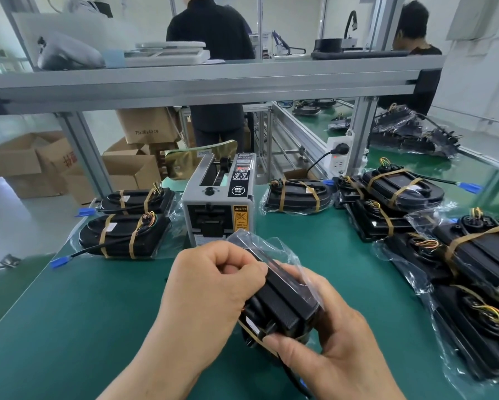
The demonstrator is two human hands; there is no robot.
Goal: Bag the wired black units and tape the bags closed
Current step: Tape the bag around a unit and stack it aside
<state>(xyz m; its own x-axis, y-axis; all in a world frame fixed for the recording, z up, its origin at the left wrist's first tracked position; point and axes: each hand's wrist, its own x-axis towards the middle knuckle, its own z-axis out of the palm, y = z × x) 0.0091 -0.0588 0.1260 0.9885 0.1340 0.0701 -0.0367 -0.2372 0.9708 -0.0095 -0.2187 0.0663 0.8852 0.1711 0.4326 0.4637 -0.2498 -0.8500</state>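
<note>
The left hand (pixel 213 284) was curled, pinching the bag (pixel 259 243) against the side of the unit (pixel 282 307), seemingly to draw the film tight. The right hand (pixel 329 350) gripped the unit's near end from below, steadying it. The unit sat inside the bag, held above the bench (pixel 83 313) just before the tape dispenser (pixel 219 203), probably ready for sealing. Bagged units (pixel 124 235) lay on either side.

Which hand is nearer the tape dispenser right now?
Left. The left hand grips the bagged black unit just in front of the tape dispenser; the right hand holds the unit's near end, farther toward the camera and to the right.
</note>
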